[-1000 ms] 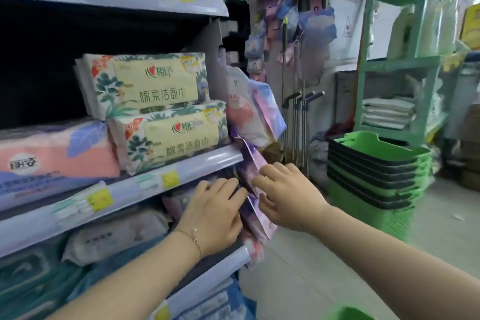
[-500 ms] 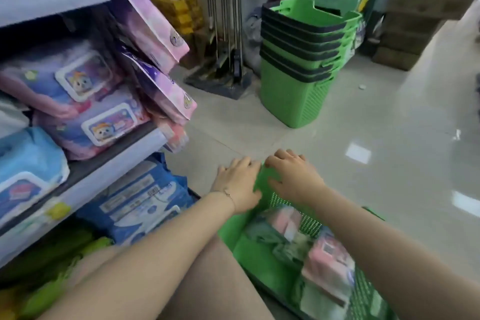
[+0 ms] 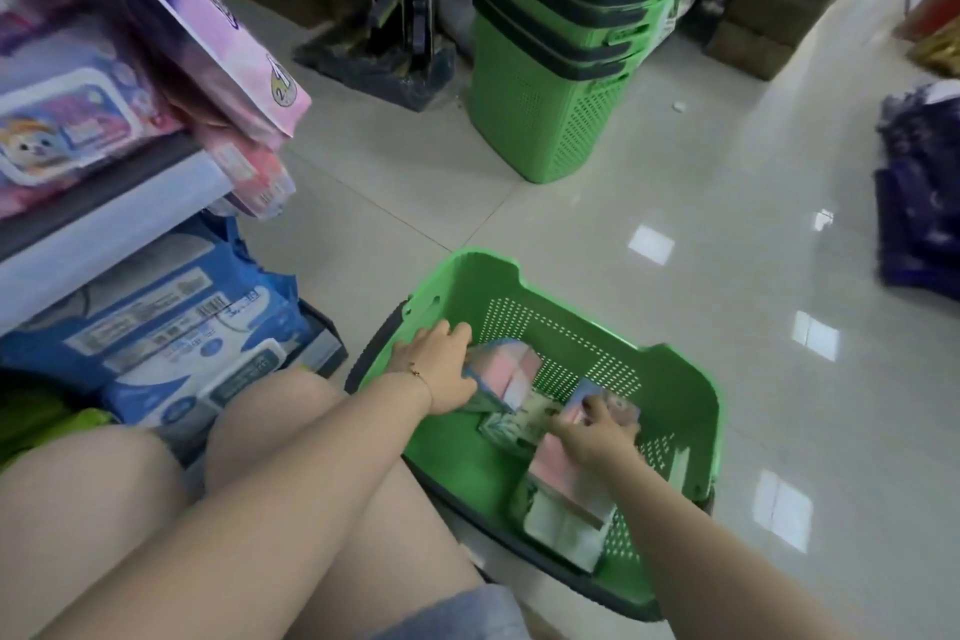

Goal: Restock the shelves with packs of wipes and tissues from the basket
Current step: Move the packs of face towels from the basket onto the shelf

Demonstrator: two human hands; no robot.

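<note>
A green basket [image 3: 566, 327] stands on the floor in front of my knees, with several packs of tissues and wipes inside. My left hand [image 3: 439, 366] reaches in at the left and grips a pink and blue pack [image 3: 511, 369]. My right hand [image 3: 592, 437] is lower right in the basket, its fingers curled on a small pink pack [image 3: 608, 405]. Another pink and white pack [image 3: 563, 499] lies under my right wrist. The shelves [image 3: 104, 224] rise at the left, holding wipes packs.
Blue wipes packs [image 3: 171, 327] fill the bottom shelf by my left knee. Pink packs [image 3: 228, 42] hang off the shelf end. A stack of green baskets [image 3: 561, 47] and mops [image 3: 395, 16] stand behind. Dark blue goods [image 3: 919, 192] lie at the right on the tiled floor.
My view dropped from the shelf to the floor. Both hands left the shelf's hanging packs, passed the basket rim and now hold packs inside the basket.
</note>
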